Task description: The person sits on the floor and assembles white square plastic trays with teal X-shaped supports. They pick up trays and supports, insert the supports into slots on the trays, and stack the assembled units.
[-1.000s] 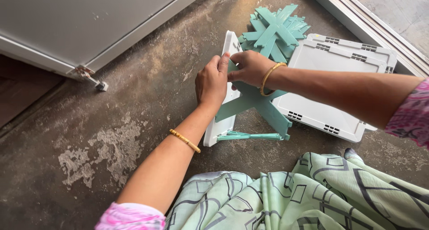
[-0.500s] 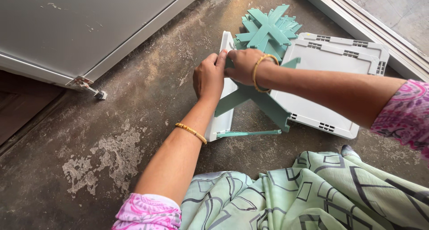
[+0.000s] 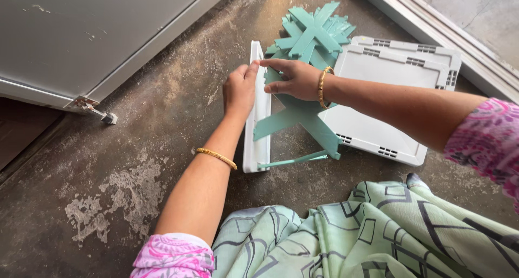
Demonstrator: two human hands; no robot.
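My left hand [image 3: 239,90] grips the upper edge of a white plastic panel [image 3: 255,140] that stands on its long side on the concrete floor. My right hand [image 3: 292,78] holds a teal X-shaped plastic brace [image 3: 303,121] against that panel, with its fingertips meeting the left hand near the panel's top. The brace's lower legs reach the floor. A thin teal rod [image 3: 294,159] lies by the panel's near end. Both wrists wear a gold bangle.
A pile of several teal X-shaped braces [image 3: 313,32] lies beyond the hands. A flat white slotted panel [image 3: 389,78] lies on the floor to the right. A grey metal door [image 3: 86,35] with a bottom bolt is at the left, a pale door frame at the top right.
Both hands have stayed on the white panel and teal brace. The right hand's fingers have shifted slightly toward the panel's top edge; the view has moved a little.
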